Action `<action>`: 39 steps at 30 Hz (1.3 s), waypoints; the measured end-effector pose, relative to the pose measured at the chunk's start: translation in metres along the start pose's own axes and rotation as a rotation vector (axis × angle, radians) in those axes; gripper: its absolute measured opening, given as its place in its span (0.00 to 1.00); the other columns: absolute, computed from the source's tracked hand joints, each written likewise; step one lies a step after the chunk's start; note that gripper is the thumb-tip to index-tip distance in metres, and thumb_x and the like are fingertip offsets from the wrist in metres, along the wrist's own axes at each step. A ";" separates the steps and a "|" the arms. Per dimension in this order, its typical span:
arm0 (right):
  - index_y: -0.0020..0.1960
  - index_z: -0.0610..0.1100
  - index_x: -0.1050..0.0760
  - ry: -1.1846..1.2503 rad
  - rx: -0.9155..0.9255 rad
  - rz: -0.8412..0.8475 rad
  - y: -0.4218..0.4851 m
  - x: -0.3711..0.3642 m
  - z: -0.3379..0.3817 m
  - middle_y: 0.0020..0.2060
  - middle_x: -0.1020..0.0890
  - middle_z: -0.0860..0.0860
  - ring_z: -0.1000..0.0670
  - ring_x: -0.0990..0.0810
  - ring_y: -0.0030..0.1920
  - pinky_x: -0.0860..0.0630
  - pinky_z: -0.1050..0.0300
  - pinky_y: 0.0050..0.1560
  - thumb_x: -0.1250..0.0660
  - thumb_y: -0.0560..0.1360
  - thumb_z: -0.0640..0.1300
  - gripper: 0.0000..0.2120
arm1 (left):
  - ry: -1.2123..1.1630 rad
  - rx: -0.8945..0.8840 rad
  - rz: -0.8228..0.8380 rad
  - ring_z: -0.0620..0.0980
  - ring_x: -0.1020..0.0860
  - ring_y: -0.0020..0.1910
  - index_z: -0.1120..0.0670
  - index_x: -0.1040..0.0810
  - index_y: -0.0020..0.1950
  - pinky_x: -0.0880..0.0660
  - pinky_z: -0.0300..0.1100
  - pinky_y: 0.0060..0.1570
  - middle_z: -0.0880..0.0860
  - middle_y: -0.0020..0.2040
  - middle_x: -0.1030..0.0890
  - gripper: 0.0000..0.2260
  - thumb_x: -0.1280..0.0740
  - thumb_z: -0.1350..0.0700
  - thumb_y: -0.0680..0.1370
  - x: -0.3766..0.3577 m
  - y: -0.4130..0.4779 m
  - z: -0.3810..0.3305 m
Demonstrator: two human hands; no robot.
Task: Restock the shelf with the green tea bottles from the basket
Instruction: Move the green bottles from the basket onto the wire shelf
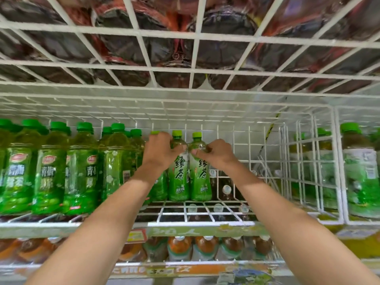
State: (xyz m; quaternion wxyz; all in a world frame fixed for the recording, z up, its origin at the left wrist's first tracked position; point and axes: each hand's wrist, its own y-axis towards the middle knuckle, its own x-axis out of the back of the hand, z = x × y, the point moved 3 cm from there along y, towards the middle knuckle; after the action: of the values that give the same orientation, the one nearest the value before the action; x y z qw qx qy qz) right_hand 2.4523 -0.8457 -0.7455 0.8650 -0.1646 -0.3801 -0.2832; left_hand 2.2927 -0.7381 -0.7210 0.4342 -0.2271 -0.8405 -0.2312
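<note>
A: Left hand [159, 150], right hand [217, 154], what've they got?
B: Each wrapped round the shoulder of a green tea bottle. L on the left bottle [178, 177], R on the right bottle [200, 177].
A: Where?
B: Upright, side by side, touching, at back of the white wire shelf [205, 214].

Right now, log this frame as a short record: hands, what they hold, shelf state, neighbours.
left hand: gripping the shoulder of a green tea bottle
right hand: gripping the second green tea bottle
bottles: both upright, side by side on the white wire shelf
shelf space: bare wire to the right of the pair
left neighbours: green plum tea bottles, upright rows
basket: not in view
</note>
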 end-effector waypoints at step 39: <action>0.54 0.46 0.21 -0.146 0.116 -0.014 -0.042 0.008 0.028 0.45 0.19 0.51 0.49 0.18 0.47 0.26 0.64 0.41 0.38 0.80 0.62 0.20 | 0.032 -0.199 0.283 0.51 0.21 0.64 0.48 0.28 0.74 0.24 0.46 0.64 0.55 0.63 0.19 0.19 0.37 0.50 0.82 0.042 -0.051 -0.008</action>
State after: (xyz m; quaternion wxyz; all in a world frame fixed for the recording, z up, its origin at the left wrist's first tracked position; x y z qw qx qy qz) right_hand 2.4152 -0.8679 -0.7181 0.8410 -0.1318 -0.4592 -0.2539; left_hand 2.2459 -0.7754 -0.6915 0.4512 -0.3813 -0.7660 -0.2533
